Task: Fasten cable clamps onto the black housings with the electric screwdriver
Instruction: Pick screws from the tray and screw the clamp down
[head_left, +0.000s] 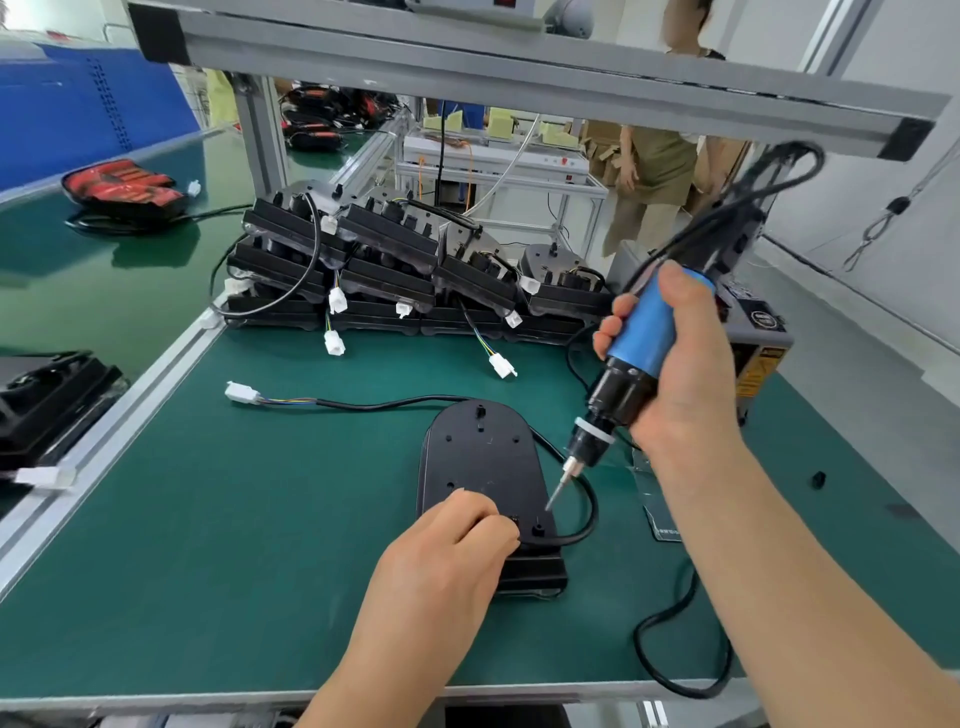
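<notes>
The right hand (685, 374) is gripping the blue electric screwdriver (654, 317), fingers wrapped round it, bit tilting just above the black housing (483, 452) lying on the green bench (260, 545). The left hand's (447, 551) curled fingers are pinching a small cable clamp (514, 519) against the housing; the grey box's (769, 340) yellow label is blurring beyond reading

Bench: green mat (260, 571) edged in aluminium rail (104, 431)
Overhead: grey aluminium beam (519, 67) — across the whole bench
Left: blue partition (78, 114)
Right: pale wall (893, 52), grey floor (883, 312)
Behind: white frame rack (498, 161)
</notes>
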